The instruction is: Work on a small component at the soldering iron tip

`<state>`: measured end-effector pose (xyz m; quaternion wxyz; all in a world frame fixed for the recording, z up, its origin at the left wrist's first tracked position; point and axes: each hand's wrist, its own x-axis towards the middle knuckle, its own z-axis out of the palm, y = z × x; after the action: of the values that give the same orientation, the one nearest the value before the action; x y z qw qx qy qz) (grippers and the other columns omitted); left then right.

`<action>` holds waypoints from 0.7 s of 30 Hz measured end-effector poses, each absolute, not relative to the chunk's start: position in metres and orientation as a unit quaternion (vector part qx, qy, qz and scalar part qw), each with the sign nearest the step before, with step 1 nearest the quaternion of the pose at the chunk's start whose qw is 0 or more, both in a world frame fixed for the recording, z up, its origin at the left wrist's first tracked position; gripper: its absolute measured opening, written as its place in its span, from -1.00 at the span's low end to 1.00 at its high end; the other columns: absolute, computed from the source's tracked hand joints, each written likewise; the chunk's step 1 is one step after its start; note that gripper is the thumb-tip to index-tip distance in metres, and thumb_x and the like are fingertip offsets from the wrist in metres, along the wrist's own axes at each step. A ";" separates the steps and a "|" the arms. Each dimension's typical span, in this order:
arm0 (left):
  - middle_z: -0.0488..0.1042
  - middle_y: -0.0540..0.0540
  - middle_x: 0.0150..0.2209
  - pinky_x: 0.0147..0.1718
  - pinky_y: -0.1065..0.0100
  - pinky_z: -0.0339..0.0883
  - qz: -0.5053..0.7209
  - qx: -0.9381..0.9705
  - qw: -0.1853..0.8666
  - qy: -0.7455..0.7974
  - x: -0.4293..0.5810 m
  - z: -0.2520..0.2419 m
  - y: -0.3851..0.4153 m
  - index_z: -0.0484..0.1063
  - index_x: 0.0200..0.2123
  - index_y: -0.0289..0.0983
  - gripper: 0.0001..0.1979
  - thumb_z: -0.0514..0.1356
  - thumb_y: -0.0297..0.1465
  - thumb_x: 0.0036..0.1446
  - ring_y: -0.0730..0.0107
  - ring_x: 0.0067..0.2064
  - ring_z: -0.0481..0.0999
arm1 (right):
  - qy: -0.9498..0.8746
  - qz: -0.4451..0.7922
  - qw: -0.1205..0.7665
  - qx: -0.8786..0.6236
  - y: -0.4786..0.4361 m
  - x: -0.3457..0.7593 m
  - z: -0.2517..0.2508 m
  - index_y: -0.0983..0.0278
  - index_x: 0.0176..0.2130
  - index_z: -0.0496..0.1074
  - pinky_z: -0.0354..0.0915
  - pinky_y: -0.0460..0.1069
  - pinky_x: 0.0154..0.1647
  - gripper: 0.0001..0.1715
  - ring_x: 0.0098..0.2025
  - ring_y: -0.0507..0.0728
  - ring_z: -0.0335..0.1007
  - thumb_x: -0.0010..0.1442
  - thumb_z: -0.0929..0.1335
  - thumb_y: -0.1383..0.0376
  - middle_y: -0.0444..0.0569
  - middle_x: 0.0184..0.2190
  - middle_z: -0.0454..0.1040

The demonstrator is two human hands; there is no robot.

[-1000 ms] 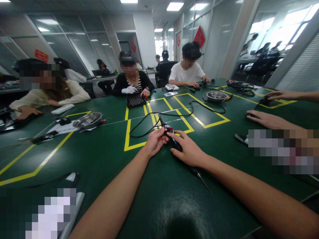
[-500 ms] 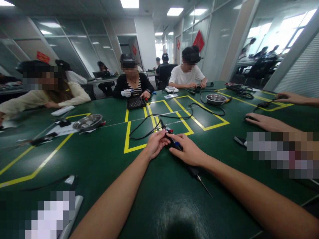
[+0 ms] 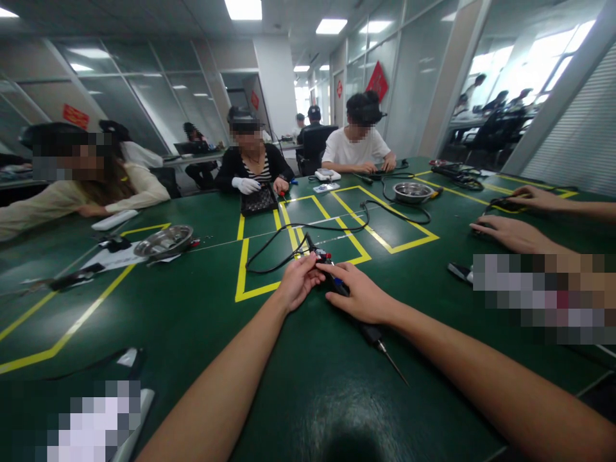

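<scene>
A black corded hand tool (image 3: 371, 331) with a thin pointed metal shaft lies slantwise on the table, tip toward me on the right. My right hand (image 3: 360, 292) is over its body, thumb and fingers around it, a blue part showing between them. Beside the tool's rear end, my left hand (image 3: 299, 282) is palm up with curled fingers, thumb and forefinger together. What sits in this pinch is hidden. A small red part (image 3: 328, 255) shows just past my fingertips. From the rear end a black cable (image 3: 269, 265) loops away over the table.
Yellow tape (image 3: 243, 269) marks rectangles on the green table (image 3: 216, 359). Steel bowls stand left (image 3: 163, 242) and right (image 3: 412, 191). Across the table, a gloved person handles a black tray (image 3: 258, 200). At the right edge are another person's hands (image 3: 503, 232).
The view has shifted slightly. My hands stay at the tool in nearly the same pose. Across the table, the gloved hand has moved a little over the black tray.
</scene>
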<state>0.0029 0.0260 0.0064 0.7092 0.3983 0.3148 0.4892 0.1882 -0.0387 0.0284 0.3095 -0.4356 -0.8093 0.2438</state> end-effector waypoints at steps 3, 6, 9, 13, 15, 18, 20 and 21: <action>0.52 -0.07 -0.45 -0.51 0.53 0.41 0.489 0.404 0.706 0.315 0.003 0.007 0.026 0.46 -0.26 -0.38 -0.71 0.36 -0.25 0.16 0.52 -0.50 0.52 | -0.801 0.243 0.324 -0.441 -0.039 0.188 0.025 0.06 0.44 0.08 0.14 0.23 0.36 -0.09 0.36 0.28 0.13 0.20 0.39 0.36 0.12 0.33 0.07; 0.53 -0.08 -0.46 -0.54 0.55 0.38 0.485 0.411 0.704 0.317 0.004 0.007 0.025 0.46 -0.24 -0.38 -0.69 0.36 -0.23 0.16 0.52 -0.49 0.53 | -0.801 0.245 0.332 -0.434 -0.038 0.187 0.021 0.08 0.44 0.09 0.11 0.21 0.39 -0.07 0.36 0.26 0.15 0.18 0.39 0.37 0.11 0.31 0.14; 0.53 -0.09 -0.47 -0.55 0.56 0.35 0.477 0.426 0.697 0.323 0.005 0.006 0.026 0.46 -0.22 -0.39 -0.64 0.37 -0.18 0.14 0.52 -0.50 0.53 | -0.786 0.236 0.366 -0.439 -0.037 0.184 0.019 0.15 0.38 0.23 0.12 0.22 0.38 -0.13 0.32 0.26 0.21 0.14 0.41 0.39 0.11 0.27 0.26; 0.55 -0.12 -0.45 -0.54 0.53 0.35 0.469 0.461 0.674 0.338 0.008 0.004 0.027 0.45 -0.13 -0.39 -0.55 0.36 -0.12 0.13 0.47 -0.48 0.54 | -0.721 0.312 0.431 -0.444 -0.036 0.185 0.025 0.14 0.28 0.36 0.40 0.21 0.15 -0.22 0.08 0.24 0.47 0.08 0.41 0.43 0.06 0.10 0.47; 0.58 -0.16 -0.33 -0.47 0.47 0.41 0.480 0.478 0.641 0.361 0.009 0.003 0.029 0.44 -0.05 -0.37 -0.52 0.39 -0.16 0.09 0.42 -0.40 0.58 | -0.640 0.426 0.454 -0.451 -0.031 0.191 0.032 0.11 0.30 0.32 0.54 0.10 -0.22 -0.20 -0.21 0.17 0.56 0.10 0.42 0.39 0.00 -0.08 0.55; 0.57 -0.12 -0.29 -0.36 0.43 0.42 0.511 0.522 0.545 0.411 0.005 0.000 0.034 0.47 -0.03 -0.33 -0.53 0.44 -0.29 0.02 0.40 -0.32 0.58 | -0.516 0.545 0.511 -0.420 -0.013 0.210 0.039 0.15 0.27 0.30 0.45 -0.04 -0.51 -0.22 -0.41 0.10 0.53 0.09 0.44 0.36 -0.05 -0.24 0.55; 0.54 -0.06 -0.35 -0.35 0.44 0.38 0.525 0.552 0.482 0.433 0.001 -0.001 0.036 0.51 -0.09 -0.32 -0.61 0.43 -0.36 0.00 0.43 -0.35 0.53 | -0.474 0.549 0.543 -0.422 0.001 0.226 0.037 0.25 0.18 0.33 0.44 -0.04 -0.52 -0.35 -0.42 0.12 0.54 0.10 0.43 0.39 -0.04 -0.33 0.55; 0.53 -0.04 -0.38 -0.35 0.44 0.35 0.529 0.561 0.462 0.438 0.000 -0.002 0.037 0.53 -0.12 -0.32 -0.66 0.41 -0.38 0.00 0.44 -0.37 0.51 | -0.472 0.511 0.571 -0.437 0.008 0.233 0.035 0.31 0.10 0.36 0.41 -0.05 -0.53 -0.48 -0.42 0.12 0.54 0.13 0.41 0.41 -0.02 -0.36 0.54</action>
<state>-0.0004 0.0375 -0.0019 0.4619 0.5615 0.4378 0.5289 0.2332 0.0075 0.0351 0.5709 -0.4367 -0.4719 0.5105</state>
